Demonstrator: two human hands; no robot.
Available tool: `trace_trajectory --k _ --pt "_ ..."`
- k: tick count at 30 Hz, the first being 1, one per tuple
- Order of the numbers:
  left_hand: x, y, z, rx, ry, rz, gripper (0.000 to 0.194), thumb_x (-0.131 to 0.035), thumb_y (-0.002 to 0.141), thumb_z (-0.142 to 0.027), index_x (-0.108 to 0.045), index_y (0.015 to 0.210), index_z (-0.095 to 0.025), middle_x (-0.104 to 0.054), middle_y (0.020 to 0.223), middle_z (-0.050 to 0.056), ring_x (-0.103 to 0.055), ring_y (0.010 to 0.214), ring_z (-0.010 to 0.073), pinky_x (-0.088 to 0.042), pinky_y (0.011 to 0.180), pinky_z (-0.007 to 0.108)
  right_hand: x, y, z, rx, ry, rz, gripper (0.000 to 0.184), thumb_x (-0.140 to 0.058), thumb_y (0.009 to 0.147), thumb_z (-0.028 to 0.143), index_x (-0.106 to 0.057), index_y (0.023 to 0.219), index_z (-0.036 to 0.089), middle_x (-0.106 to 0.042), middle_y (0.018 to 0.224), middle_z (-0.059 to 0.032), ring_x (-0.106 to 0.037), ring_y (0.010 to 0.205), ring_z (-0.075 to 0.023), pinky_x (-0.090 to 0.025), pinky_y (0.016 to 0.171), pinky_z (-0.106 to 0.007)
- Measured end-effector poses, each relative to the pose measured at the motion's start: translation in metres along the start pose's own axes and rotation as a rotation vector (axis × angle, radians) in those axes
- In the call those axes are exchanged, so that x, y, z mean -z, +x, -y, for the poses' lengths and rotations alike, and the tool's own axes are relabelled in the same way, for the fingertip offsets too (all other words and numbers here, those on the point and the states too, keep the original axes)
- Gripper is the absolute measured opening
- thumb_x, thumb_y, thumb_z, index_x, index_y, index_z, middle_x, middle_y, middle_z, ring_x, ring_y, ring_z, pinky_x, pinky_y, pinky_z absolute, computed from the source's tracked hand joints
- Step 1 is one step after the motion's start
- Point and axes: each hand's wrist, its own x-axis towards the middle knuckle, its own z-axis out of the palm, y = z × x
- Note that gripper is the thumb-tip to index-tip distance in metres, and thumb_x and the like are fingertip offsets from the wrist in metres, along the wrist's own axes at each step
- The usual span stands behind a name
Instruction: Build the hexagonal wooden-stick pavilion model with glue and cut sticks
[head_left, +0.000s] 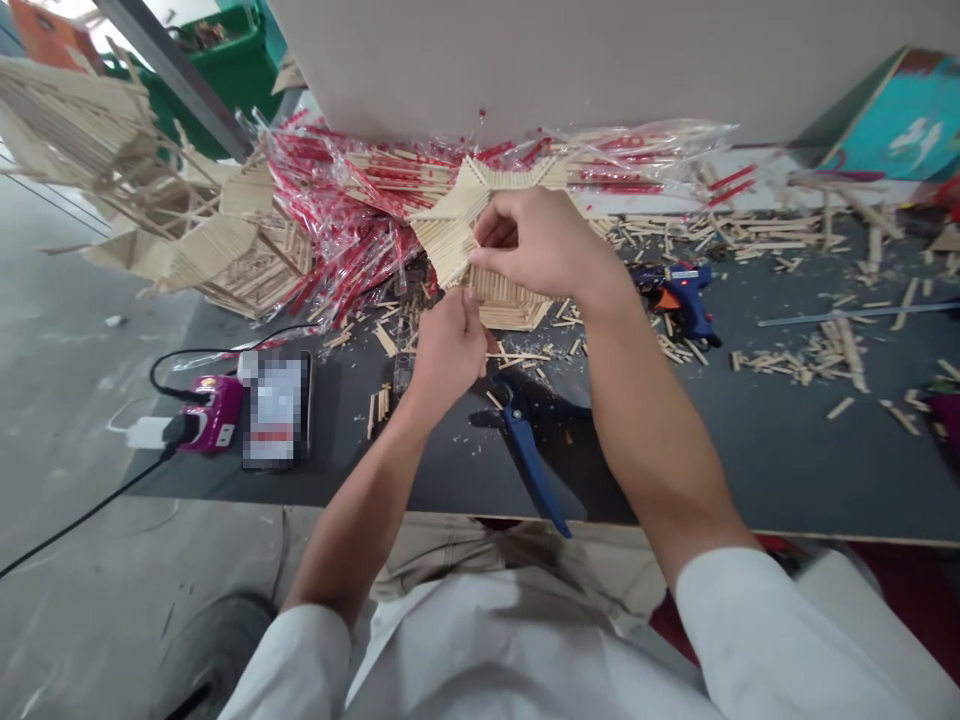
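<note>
A pale model built of thin wooden sticks (pixel 447 256), with flared, roof-like panels, stands on the dark table in front of me. My left hand (pixel 452 338) is closed at its lower left corner, thumb and fingers pinched on the edge. Above and to the right, my right hand (pixel 538 240) touches a sloping panel with thumb and forefinger pinched; whatever lies between the fingertips is too small to make out. Both hands partly cover the model. Just below them lies a blue-handled cutter (pixel 525 455). Right of my right forearm rests a blue glue gun (pixel 690 300).
Plastic-wrapped stick bundles (pixel 375 170) with red ends line the wall. A larger stick structure (pixel 202 225) stands at left. Nearer are a phone (pixel 277 410) and a purple power adapter (pixel 212 412) with cables. Cut stick pieces (pixel 806 355) litter the table's right side.
</note>
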Motion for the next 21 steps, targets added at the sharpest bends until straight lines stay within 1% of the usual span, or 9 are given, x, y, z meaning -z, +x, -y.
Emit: trace_trajectory --k 4,6,8,10,12,14,18,21 --pt "0.003 0.000 0.000 -0.007 0.064 0.005 0.038 -0.029 0.113 -0.035 -0.042 0.079 -0.024 -0.064 0.051 -0.004 -0.050 0.033 0.0092 -0.040 0.048 0.025 -0.004 0.001 -0.001 -0.010 0.038 -0.014 0.016 -0.083 0.081 0.013 -0.071 0.089 0.019 -0.076 0.091 -0.0057 -0.071 0.086 -0.0216 -0.055 0.081 -0.036" --pt "0.005 -0.001 -0.002 -0.015 0.114 0.012 0.037 -0.031 0.113 -0.034 -0.044 0.079 -0.024 -0.066 0.057 -0.003 -0.050 0.035 0.0089 -0.040 0.050 0.026 -0.005 0.001 -0.001 -0.005 0.043 -0.025 0.016 -0.082 0.081 0.011 -0.069 0.088 0.019 -0.075 0.090 -0.0053 -0.071 0.085 -0.0211 -0.055 0.080 -0.036" --pt "0.008 -0.002 -0.003 -0.026 0.180 0.007 0.032 -0.035 0.111 -0.031 -0.048 0.083 -0.023 -0.070 0.064 -0.001 -0.055 0.042 0.0102 -0.042 0.054 0.026 -0.005 0.000 -0.001 -0.004 0.043 -0.029 0.016 -0.081 0.081 0.011 -0.068 0.087 0.018 -0.075 0.090 -0.0051 -0.070 0.084 -0.0205 -0.055 0.079 -0.035" --pt "0.008 -0.003 -0.006 -0.035 0.261 -0.013 0.023 -0.040 0.107 -0.025 -0.055 0.090 -0.022 -0.071 0.071 0.002 -0.062 0.053 0.0131 -0.044 0.059 0.027 -0.005 0.000 -0.001 -0.009 0.043 -0.023 0.016 -0.081 0.082 0.011 -0.068 0.087 0.018 -0.075 0.091 -0.0054 -0.070 0.084 -0.0198 -0.054 0.079 -0.034" --pt "0.008 -0.005 -0.008 -0.041 0.340 -0.030 0.018 -0.041 0.104 -0.022 -0.058 0.097 -0.022 -0.072 0.074 0.003 -0.066 0.062 0.0162 -0.045 0.064 0.029 -0.004 -0.001 0.000 -0.013 0.047 -0.016 0.015 -0.081 0.082 0.011 -0.068 0.088 0.017 -0.075 0.091 -0.0056 -0.070 0.084 -0.0195 -0.054 0.078 -0.034" --pt "0.006 -0.005 -0.009 -0.051 0.421 -0.047 0.020 -0.041 0.102 -0.020 -0.060 0.100 -0.022 -0.071 0.075 0.004 -0.066 0.066 0.0179 -0.044 0.066 0.030 -0.003 -0.001 0.001 -0.012 0.045 -0.011 0.015 -0.080 0.083 0.012 -0.068 0.088 0.017 -0.075 0.091 -0.0058 -0.070 0.085 -0.0194 -0.054 0.079 -0.034" --pt "0.004 -0.002 -0.009 -0.062 0.610 -0.094 0.021 -0.041 0.101 -0.022 -0.060 0.094 -0.020 -0.065 0.072 0.006 -0.060 0.064 0.0191 -0.037 0.064 0.032 -0.003 -0.001 0.002 -0.019 0.030 -0.013 0.015 -0.080 0.082 0.011 -0.068 0.088 0.017 -0.075 0.091 -0.0058 -0.070 0.086 -0.0198 -0.054 0.079 -0.034" --pt "0.005 0.000 -0.010 -0.060 0.675 -0.076 0.021 -0.042 0.101 -0.023 -0.060 0.091 -0.019 -0.061 0.070 0.006 -0.058 0.062 0.0194 -0.034 0.063 0.033 -0.002 -0.001 0.002 -0.022 0.036 -0.011 0.016 -0.081 0.082 0.011 -0.068 0.087 0.018 -0.076 0.091 -0.0058 -0.071 0.087 -0.0209 -0.054 0.079 -0.035"
